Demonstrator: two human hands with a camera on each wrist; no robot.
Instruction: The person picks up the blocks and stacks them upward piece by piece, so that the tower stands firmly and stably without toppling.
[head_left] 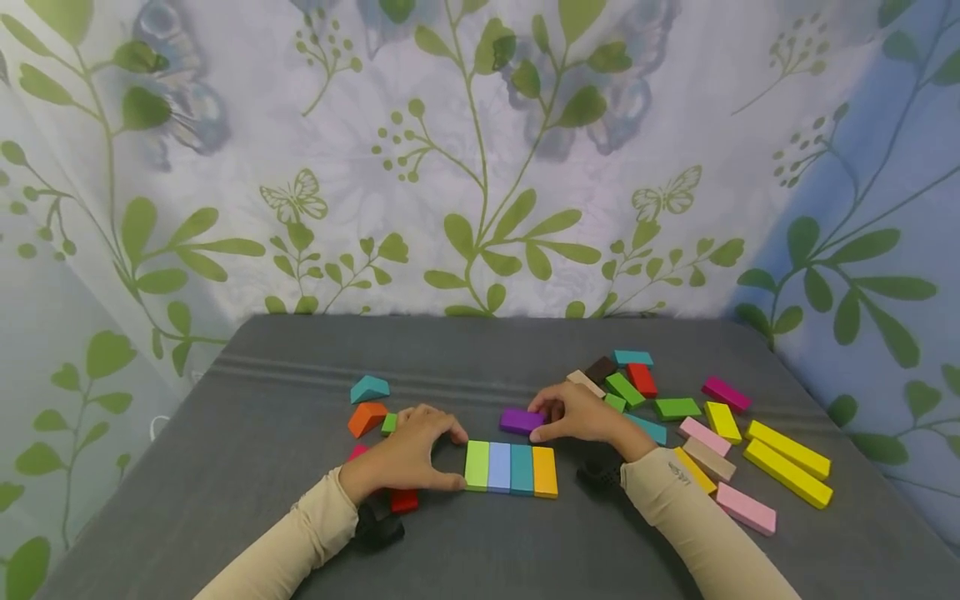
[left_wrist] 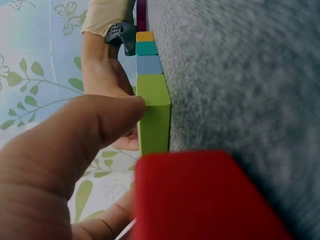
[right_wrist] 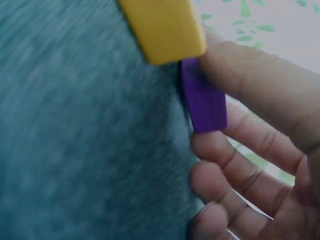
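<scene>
A row of light green (head_left: 476, 466), light blue (head_left: 499, 467), teal (head_left: 522, 469) and orange-yellow (head_left: 545, 472) blocks lies side by side on the grey cloth. My left hand (head_left: 408, 450) is at the row's left end, thumb and forefinger spread and curved; in the left wrist view its thumb touches the light green block (left_wrist: 154, 90). Just behind the row, my right hand (head_left: 581, 414) pinches a purple block (head_left: 519, 421) by its right end, between thumb and fingers. The purple block (right_wrist: 206, 102) lies low at the cloth in the right wrist view.
Beside my left hand are a red block (head_left: 405, 500), an orange block (head_left: 367, 418), a teal triangular block (head_left: 370, 388) and partly hidden blocks. Many loose blocks are scattered right, including long yellow ones (head_left: 787, 472) and a pink one (head_left: 746, 508). A patterned curtain (head_left: 480, 167) hangs behind.
</scene>
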